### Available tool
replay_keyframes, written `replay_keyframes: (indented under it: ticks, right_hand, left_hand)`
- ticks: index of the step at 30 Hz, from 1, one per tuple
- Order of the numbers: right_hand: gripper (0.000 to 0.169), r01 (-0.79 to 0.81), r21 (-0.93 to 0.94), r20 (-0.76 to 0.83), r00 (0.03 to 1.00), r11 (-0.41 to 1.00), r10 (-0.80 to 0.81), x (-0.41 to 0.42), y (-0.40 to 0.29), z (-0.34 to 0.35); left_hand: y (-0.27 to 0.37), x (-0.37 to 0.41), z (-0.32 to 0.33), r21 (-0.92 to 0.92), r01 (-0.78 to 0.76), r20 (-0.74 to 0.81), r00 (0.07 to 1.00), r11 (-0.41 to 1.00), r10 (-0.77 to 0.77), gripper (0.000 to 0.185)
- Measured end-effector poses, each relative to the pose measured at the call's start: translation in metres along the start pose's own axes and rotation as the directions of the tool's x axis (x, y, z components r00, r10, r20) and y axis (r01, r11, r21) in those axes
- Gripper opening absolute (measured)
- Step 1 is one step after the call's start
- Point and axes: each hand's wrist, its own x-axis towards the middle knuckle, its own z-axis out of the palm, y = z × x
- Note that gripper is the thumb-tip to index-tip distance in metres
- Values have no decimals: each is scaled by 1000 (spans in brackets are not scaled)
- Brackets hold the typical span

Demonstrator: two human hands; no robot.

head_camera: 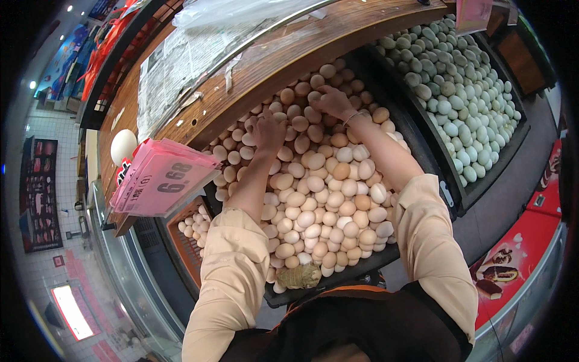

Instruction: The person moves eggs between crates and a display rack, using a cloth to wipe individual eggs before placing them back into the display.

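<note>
Brown and cream eggs (312,203) lie heaped in a black bin (384,260) in front of me. My left hand (268,131) rests at the far left part of the heap, its fingers curled down among the eggs; whether it grips one is hidden. Farther right, my right hand (334,103), with a thin bracelet at the wrist, reaches to the far part of the heap. Its fingertips touch an egg (314,96), and I cannot tell if they hold it. A bundle wrapped in dried leaves (298,276) lies on the eggs at the near edge.
A wooden shelf (271,77) with newspaper (181,68) overhangs the bin's far side. Pink price cards (167,178) and a white egg (124,147) are at its left end. Pale green eggs (466,104) fill a bin at right. An orange basket (181,253) of eggs stands at left.
</note>
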Motion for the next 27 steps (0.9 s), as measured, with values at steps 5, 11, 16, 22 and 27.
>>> replay_keyframes:
  ticks: [5,11,16,22,27]
  right_hand:
    - [65,28,-70,84,996,997,-23,30,37,-16]
    - [56,2,-202,181,983,979,35,24,15,-31]
    - [44,62,-252,87,995,966,-41,26,38,-28]
    - [38,51,-403,-26,997,914,-68,-10,21,-19]
    - [38,-39,-351,-35,999,936,29,-35,-12,-8]
  left_hand:
    - [6,1,2,-1,-38,-6,999,999,38,46]
    - [-14,-11,-2,-15,-14,-19,1000,1000,14,43]
    - [-23,-14,-10,-71,-67,-21,998,995,65,41]
    - [-71,-39,-6,-333,-132,-234,971,934,54,38]
    - [-114,-92,-31,-349,-194,-277,956,917,97,35]
